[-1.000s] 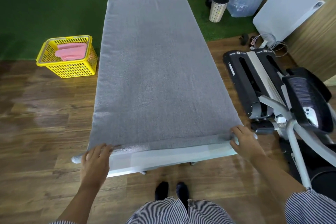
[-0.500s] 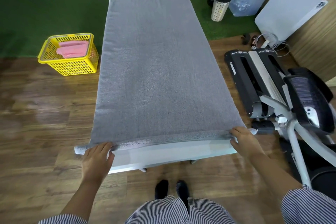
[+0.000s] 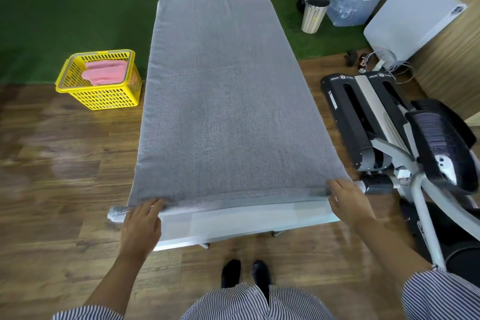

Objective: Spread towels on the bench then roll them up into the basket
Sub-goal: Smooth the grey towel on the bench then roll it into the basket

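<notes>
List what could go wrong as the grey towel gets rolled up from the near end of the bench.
1. The left hand and right hand sit at opposite corners of the grey towel, so the roll's unsupported middle may sag or go loose.
2. The towel overhangs the bench at the left corner and may slip off.
3. The yellow basket already holds pink towels; room may be tight.

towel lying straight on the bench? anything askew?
Mostly straight. The grey towel covers the bench evenly, but its near edge sits slightly skewed, lower at the left hand than at the right hand.
</notes>
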